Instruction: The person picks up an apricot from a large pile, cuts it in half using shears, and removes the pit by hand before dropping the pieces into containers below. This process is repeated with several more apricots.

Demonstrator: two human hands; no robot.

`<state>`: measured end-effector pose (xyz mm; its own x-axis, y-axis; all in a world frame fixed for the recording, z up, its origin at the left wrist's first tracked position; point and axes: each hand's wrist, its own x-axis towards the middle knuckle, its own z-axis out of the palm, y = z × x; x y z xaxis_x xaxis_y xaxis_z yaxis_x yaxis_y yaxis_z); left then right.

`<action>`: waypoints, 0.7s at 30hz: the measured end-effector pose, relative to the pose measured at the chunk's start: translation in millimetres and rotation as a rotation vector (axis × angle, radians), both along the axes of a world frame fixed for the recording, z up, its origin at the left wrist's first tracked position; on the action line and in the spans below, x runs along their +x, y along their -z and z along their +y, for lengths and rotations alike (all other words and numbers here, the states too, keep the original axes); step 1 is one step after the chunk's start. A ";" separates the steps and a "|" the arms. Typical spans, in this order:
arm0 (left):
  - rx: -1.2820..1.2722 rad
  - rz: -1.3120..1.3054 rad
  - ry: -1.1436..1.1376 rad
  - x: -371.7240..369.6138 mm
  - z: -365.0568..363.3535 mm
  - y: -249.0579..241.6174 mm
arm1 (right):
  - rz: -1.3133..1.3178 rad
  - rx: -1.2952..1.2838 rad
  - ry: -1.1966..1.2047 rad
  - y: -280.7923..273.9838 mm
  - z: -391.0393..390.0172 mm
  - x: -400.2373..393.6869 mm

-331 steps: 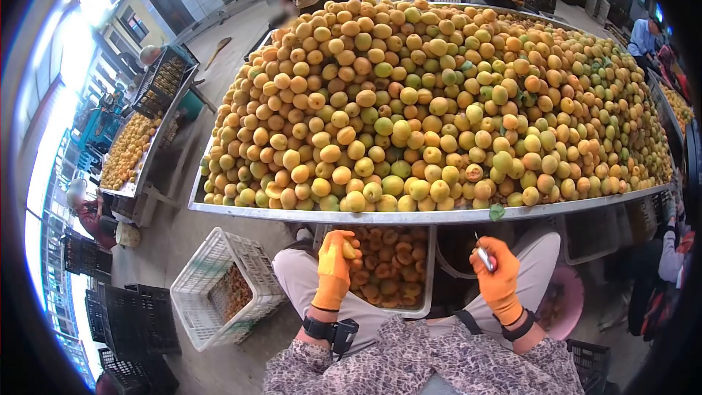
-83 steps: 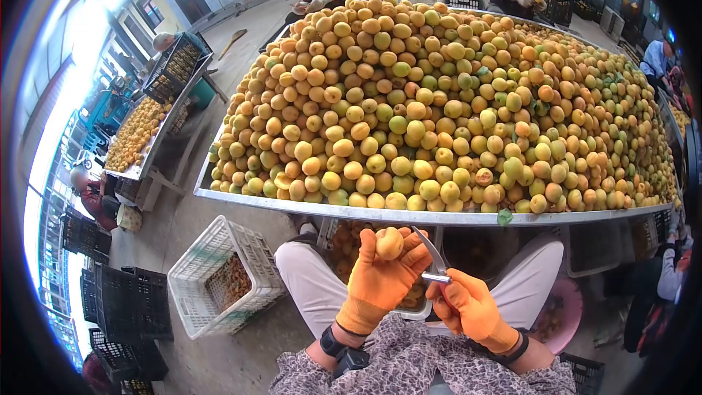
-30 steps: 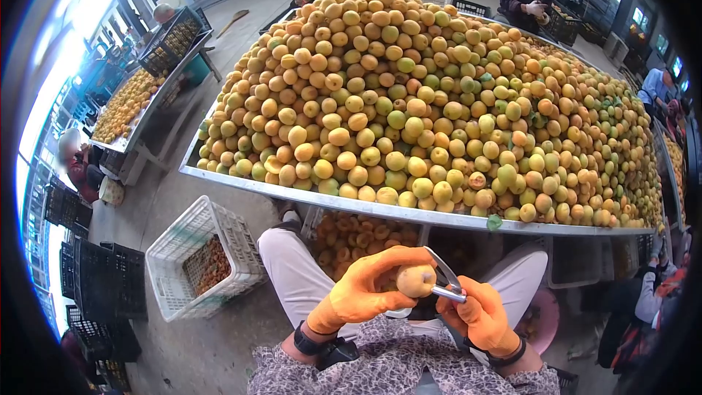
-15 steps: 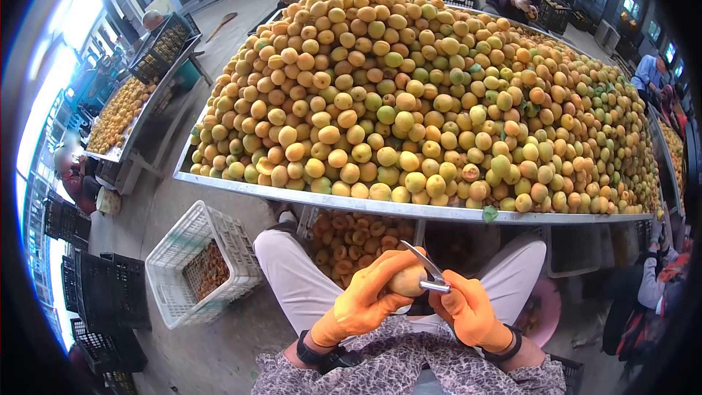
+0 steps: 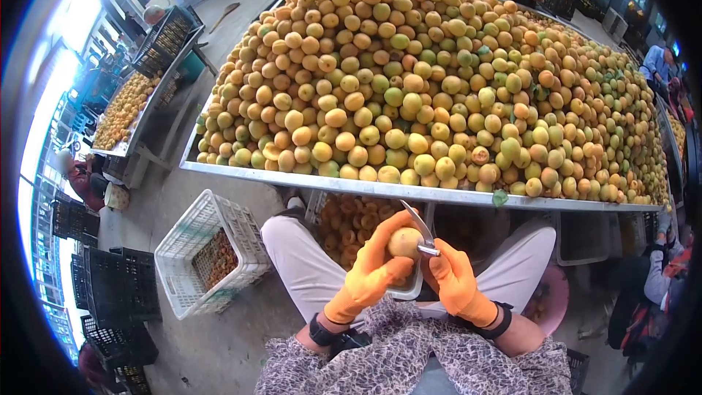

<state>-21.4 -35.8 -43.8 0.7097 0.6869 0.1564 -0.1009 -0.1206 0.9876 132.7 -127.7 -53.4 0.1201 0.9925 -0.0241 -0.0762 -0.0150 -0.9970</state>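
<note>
In my left hand, gloved in orange, a yellow apricot is held between thumb and fingers. My right hand, in a matching glove, is closed on a small metal knife with a curved, pointed blade. The blade lies right at the apricot's right side and its tip points up and left. Both hands are over my lap, in front of the table edge. Below them, a crate of halved apricots sits under the table, partly hidden by my left hand.
A large heap of apricots fills the metal-rimmed table ahead. To the left stands a white crate with brownish pieces inside, near stacked black crates. A pink basin is at right. Other people work around.
The knife and apricot have turned, so the blade stands more upright and more of the apricot's face shows. The camera view has shifted slightly.
</note>
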 end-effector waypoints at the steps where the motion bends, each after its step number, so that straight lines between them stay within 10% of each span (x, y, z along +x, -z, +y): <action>1: -0.353 -0.225 0.024 3.4 -3.8 -0.2 | -0.029 0.030 0.027 -0.5 2.6 -0.2; 2: -0.708 -0.447 0.052 5.8 -5.8 -0.8 | -0.030 0.045 0.029 -2.4 3.8 -0.5; 7: -0.583 -0.170 -0.005 3.4 3.7 -3.9 | 0.065 -0.078 -0.029 -15.4 10.1 9.1; 9: -0.063 0.005 -0.223 1.9 15.2 4.2 | 0.379 -0.391 -0.158 -35.7 11.9 24.9; 21: -0.911 -0.764 0.170 3.3 26.9 2.0 | 0.066 -0.176 -0.135 -41.8 1.8 10.8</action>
<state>-18.1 -8.8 -45.8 0.7377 0.6701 0.0815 -0.6443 0.6629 0.3814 143.5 -125.8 -11.6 -0.0210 0.9791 -0.2022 -0.1270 -0.2032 -0.9709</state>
